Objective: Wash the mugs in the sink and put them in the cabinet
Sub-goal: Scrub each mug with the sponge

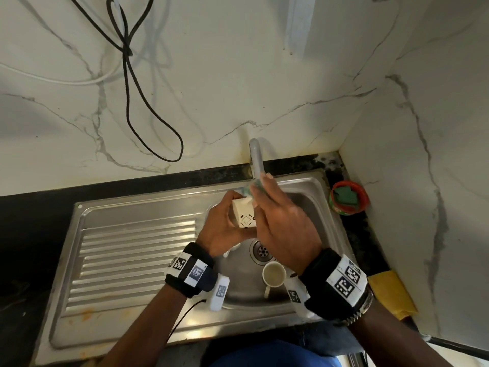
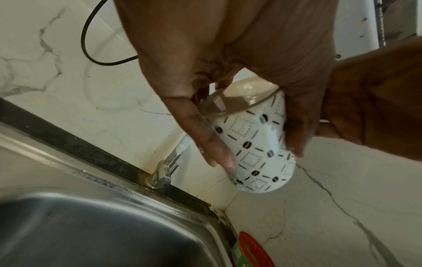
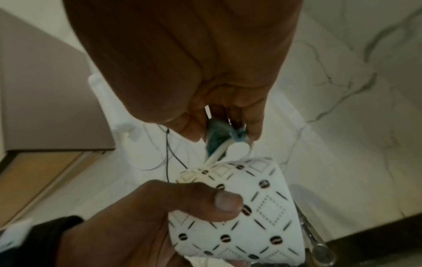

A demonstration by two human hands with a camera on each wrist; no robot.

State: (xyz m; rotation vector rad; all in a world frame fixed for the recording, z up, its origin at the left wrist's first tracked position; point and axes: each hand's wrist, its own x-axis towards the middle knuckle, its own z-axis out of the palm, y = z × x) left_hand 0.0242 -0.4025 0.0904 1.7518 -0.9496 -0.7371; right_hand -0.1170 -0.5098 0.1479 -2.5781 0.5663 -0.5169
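A white mug (image 1: 244, 217) with a dark diamond-and-dot pattern is held tilted over the sink basin (image 1: 312, 207). My left hand (image 1: 225, 221) grips its body, thumb on one side and fingers on the other, as the left wrist view shows on the mug (image 2: 253, 144). My right hand (image 1: 264, 192) pinches a green scrubber (image 3: 217, 133) against the mug's handle (image 3: 237, 150), just under the faucet spout (image 1: 256, 157). A second, cream mug (image 1: 274, 273) stands upright in the basin near the drain (image 1: 262, 251).
The ribbed draining board (image 1: 137, 258) lies left of the basin. A red dish with a green sponge (image 1: 348, 197) sits at the back right corner, a yellow cloth (image 1: 391, 295) on the right counter. A black cable (image 1: 148, 112) hangs on the marble wall.
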